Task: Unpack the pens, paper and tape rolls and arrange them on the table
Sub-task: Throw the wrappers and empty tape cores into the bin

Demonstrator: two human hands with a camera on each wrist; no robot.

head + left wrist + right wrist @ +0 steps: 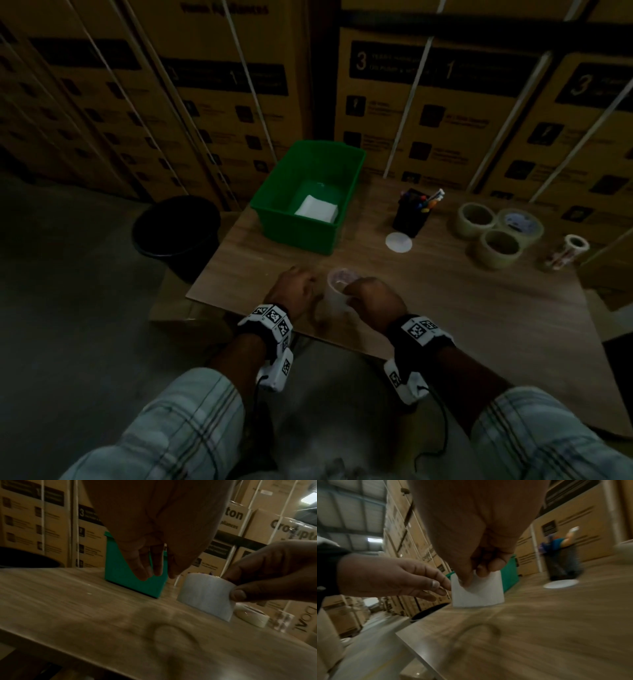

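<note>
Pinching a white tape roll [337,286] above the near table [479,325] edge, the right hand [373,296] holds it; the left hand [294,291] hovers beside, fingers loosely curled, holding nothing. Pens [423,202] and three tape rolls [496,231] are out; paper [317,209] remains in the green bin [274,202].

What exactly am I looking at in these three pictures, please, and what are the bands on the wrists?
There is no machine: a person works with bare hands. The bands are wrist cameras; one picture comes from a head camera, the others look along each hand.

On the wooden table stand a green bin with white paper inside, a black pen holder, three tape rolls and a white disc.

The right hand pinches the rim of a small pale roll in its fingers. The left hand hovers beside it, holding nothing.
</note>
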